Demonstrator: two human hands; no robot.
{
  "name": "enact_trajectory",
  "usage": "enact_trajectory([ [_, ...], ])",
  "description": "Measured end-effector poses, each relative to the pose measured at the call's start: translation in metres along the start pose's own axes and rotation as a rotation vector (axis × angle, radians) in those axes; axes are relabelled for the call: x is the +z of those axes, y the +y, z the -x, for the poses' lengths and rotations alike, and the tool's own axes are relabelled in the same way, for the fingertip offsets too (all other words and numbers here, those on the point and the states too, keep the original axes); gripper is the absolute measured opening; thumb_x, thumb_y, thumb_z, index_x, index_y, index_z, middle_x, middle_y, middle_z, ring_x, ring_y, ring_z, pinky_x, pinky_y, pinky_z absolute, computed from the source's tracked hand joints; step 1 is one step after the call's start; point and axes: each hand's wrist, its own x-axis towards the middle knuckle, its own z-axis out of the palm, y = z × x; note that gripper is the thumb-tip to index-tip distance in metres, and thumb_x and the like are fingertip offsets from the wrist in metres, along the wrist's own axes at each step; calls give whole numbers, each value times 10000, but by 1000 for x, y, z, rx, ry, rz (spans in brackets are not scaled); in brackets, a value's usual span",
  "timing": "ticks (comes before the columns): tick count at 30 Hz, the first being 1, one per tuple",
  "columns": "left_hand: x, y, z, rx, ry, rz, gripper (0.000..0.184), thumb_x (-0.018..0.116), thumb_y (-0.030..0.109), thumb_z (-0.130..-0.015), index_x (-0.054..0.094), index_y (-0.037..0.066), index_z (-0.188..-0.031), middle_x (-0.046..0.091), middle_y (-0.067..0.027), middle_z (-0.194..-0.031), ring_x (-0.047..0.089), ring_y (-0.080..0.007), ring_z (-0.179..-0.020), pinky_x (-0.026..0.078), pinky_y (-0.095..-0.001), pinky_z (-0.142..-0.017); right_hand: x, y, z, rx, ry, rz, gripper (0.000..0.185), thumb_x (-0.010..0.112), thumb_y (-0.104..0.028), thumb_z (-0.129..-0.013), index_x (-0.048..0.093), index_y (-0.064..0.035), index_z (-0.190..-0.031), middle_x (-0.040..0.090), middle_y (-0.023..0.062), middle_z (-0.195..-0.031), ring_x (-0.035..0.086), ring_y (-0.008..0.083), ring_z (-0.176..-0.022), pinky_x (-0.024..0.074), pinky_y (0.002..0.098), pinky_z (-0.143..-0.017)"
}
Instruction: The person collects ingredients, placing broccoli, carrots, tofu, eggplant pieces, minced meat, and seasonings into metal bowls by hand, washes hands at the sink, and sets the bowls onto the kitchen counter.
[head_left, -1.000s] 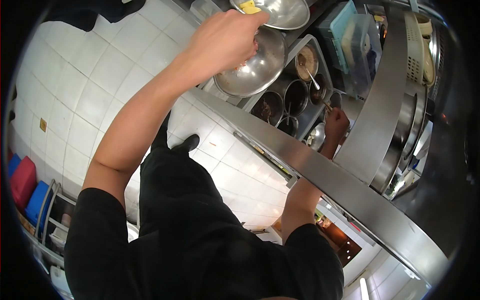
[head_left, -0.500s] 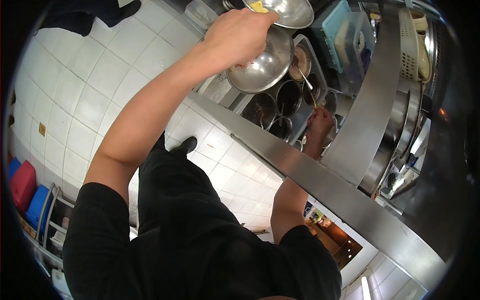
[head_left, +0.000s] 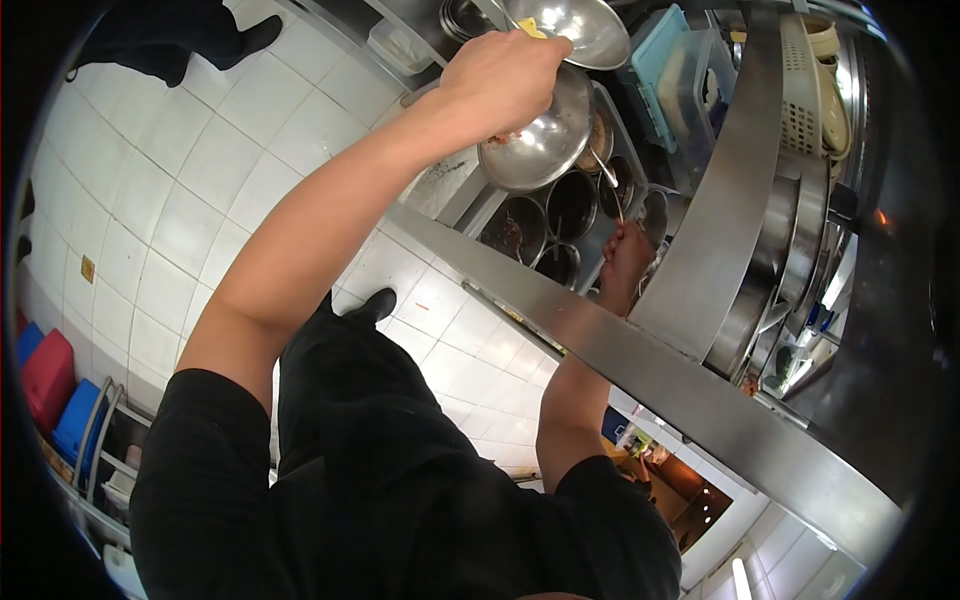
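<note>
My left hand [head_left: 508,85] is closed on the rim of a shiny metal bowl [head_left: 545,145]. Reddish bits of food show inside the bowl, near my wrist. A second metal bowl [head_left: 590,35] lies just beyond, with something yellow [head_left: 531,28] by my knuckles. Under the steel shelf, my right hand [head_left: 627,255] grips the thin handle of a spoon [head_left: 609,178], whose far end points toward the round containers. Those include a dark-filled pot [head_left: 572,205] and one holding brown contents [head_left: 602,138]. My right fingers are partly in shadow.
A steel shelf edge [head_left: 640,355] crosses above my right forearm. Beyond the containers stands a clear bin with a light-blue lid [head_left: 655,75]. Baskets [head_left: 803,110] and large pans [head_left: 765,270] fill the right. Another person's dark shoe [head_left: 262,38] is on the tiled floor [head_left: 200,190].
The view has shifted slightly. My left hand and the bowl appear a little further right, while my right hand with the spoon appears slightly left and lower.
</note>
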Motion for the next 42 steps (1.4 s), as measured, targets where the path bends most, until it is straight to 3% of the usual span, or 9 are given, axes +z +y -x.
enact_trajectory([
  [3,5,-2,0,26,37,-8,435,685,93,-760,638,57,-1190,713,-156,-761,709,-341,-761,547,-455,-723,9,11,2,-227,124,294,149,609,-108,-949,641,17,-876,482,-13,-593,393,57,-437,280,231,-375],
  [7,6,-4,2,29,33,-16,426,686,93,-762,641,52,-1184,714,-157,-763,710,-338,-755,550,-454,-719,14,3,22,-213,133,272,160,608,-119,-959,651,21,-895,486,-16,-588,405,50,-441,281,220,-380],
  [15,7,-5,5,17,45,-10,487,746,117,-762,631,49,-1230,723,-198,-890,711,-365,-856,557,-464,-774,15,-21,47,101,48,111,156,619,-136,-956,622,11,-903,492,-1,-639,396,80,-447,273,249,-370],
  [21,2,1,3,3,27,-25,506,730,101,-740,632,60,-1235,724,-194,-888,713,-359,-856,559,-464,-777,-22,19,-3,159,-95,-366,130,637,-92,-921,620,36,-919,512,14,-666,417,94,-488,271,258,-385],
  [27,6,10,-6,-26,-31,10,543,648,48,-718,621,70,-1260,725,-190,-908,711,-361,-874,563,-461,-795,-34,26,-9,103,-97,-430,125,626,-92,-927,614,32,-918,510,13,-673,407,92,-495,278,259,-389],
  [29,12,13,-9,20,31,-3,289,527,31,-844,668,32,-1097,722,-167,-815,731,-305,-811,578,-440,-737,-36,26,-10,86,-116,-443,122,618,-91,-932,612,30,-920,509,13,-674,409,89,-495,280,259,-389],
  [36,21,33,-26,57,-27,6,268,540,30,-832,701,21,-1046,732,-163,-823,736,-314,-825,581,-433,-754,-58,35,-34,188,-47,-441,142,597,-114,-954,612,27,-937,528,14,-680,427,86,-497,295,252,-389],
  [38,27,41,-34,33,-153,63,412,573,13,-778,623,12,-1187,718,-181,-798,724,-348,-775,574,-453,-704,-72,38,-40,136,-78,-439,142,596,-121,-956,611,19,-943,535,15,-690,435,87,-503,301,250,-390],
  [42,43,59,-45,56,-248,36,374,567,23,-793,638,6,-1160,722,-194,-841,721,-358,-824,571,-463,-719,-36,-12,41,-87,-181,-547,148,614,-151,-956,615,-3,-952,546,8,-708,444,92,-505,306,243,-385],
])
